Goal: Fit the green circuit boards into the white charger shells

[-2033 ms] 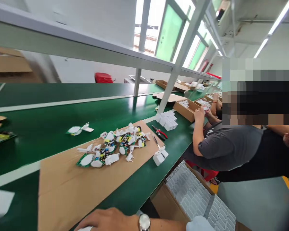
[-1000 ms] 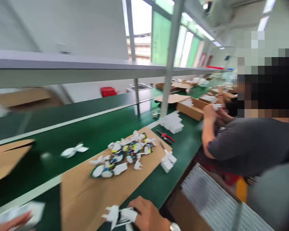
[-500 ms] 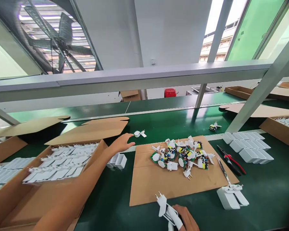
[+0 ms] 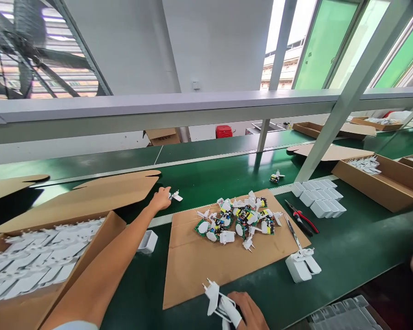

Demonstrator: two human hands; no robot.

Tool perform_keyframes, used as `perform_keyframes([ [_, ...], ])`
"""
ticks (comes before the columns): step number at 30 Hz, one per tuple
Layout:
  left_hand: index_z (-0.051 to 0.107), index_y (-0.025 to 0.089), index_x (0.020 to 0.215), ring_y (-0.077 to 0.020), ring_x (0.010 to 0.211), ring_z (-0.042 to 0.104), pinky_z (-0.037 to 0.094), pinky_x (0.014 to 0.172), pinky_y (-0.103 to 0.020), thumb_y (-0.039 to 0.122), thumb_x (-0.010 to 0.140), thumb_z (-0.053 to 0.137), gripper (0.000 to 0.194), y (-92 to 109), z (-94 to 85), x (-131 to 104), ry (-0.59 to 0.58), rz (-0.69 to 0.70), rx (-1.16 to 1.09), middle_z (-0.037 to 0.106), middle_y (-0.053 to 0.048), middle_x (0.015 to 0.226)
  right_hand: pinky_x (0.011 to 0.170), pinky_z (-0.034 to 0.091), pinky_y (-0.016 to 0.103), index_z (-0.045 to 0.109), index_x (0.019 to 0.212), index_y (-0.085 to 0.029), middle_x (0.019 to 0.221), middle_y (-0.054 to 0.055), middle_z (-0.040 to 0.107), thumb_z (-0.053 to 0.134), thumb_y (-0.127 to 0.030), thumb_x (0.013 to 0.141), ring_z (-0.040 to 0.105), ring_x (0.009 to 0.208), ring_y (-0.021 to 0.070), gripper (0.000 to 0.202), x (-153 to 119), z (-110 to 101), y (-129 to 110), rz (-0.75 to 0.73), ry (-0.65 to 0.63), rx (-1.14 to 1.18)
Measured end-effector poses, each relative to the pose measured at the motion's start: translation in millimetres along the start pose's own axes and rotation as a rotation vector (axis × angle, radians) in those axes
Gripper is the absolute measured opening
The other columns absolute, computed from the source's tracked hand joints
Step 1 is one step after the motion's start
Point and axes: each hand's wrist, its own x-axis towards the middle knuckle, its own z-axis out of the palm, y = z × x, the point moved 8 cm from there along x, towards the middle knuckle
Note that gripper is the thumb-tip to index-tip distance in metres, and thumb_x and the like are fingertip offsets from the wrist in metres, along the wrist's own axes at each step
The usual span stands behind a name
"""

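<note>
My left hand (image 4: 161,198) reaches across to the far side of the green bench. Its fingers are closed on a small white plug piece (image 4: 175,196), partly hidden by them. At the near edge my right hand (image 4: 250,311) is closed around a white two-pin plug (image 4: 213,295), whose pins point up and left. White strips run from this plug to the fingers, some of them hidden. Between the hands lies a brown cardboard sheet (image 4: 186,270) bearing a pile of circuit boards with white plug parts (image 4: 241,217).
An open carton (image 4: 115,229) of white parts stands left, near a white case (image 4: 147,241). On the right lie red-black pliers (image 4: 301,217), tweezers (image 4: 292,231), white cases (image 4: 303,266) and rows of white cases (image 4: 318,197). A metal post (image 4: 330,123) slants up behind.
My left hand has closed on the small white plug piece it was reaching toward. The view has turned right. My right hand still holds its plug.
</note>
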Motion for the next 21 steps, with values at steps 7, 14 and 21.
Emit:
perform_keyframes([
  [7, 0.057, 0.015, 0.149, -0.0300, 0.117, 0.071, 0.061, 0.100, -0.046, 0.045, 0.099, 0.073, 0.060, 60, -13.9, -37, -0.027, 0.213, -0.174, 0.065, -0.016, 0.145, 0.074, 0.068, 0.038, 0.067, 0.135, -0.018, 0.107, 0.014, 0.073, 0.044, -0.008, 0.099, 0.075, 0.091, 0.0268, 0.044, 6, -8, -19, -0.132, -0.051, -0.083],
  [14, 0.057, 0.022, 0.155, -0.0308, 0.110, 0.075, 0.062, 0.089, -0.037, 0.063, 0.090, 0.070, 0.078, 156, 2.8, -105, -0.116, 0.505, -0.268, 0.067, -0.014, 0.147, 0.074, 0.066, 0.042, 0.064, 0.133, -0.011, 0.107, 0.017, 0.072, 0.049, -0.009, 0.087, 0.068, 0.089, 0.0276, 0.048, 50, -32, -50, -0.209, -0.127, -0.053],
  [21, 0.067, 0.018, 0.140, -0.0426, 0.127, 0.069, 0.058, 0.105, -0.054, 0.064, 0.094, 0.061, 0.066, 193, 30.3, -145, -0.082, 0.680, -0.233, 0.070, -0.020, 0.142, 0.064, 0.060, 0.041, 0.064, 0.123, -0.014, 0.104, 0.015, 0.072, 0.053, -0.016, 0.079, 0.065, 0.079, 0.0274, 0.045, 48, -31, -54, -0.170, -0.144, -0.093],
])
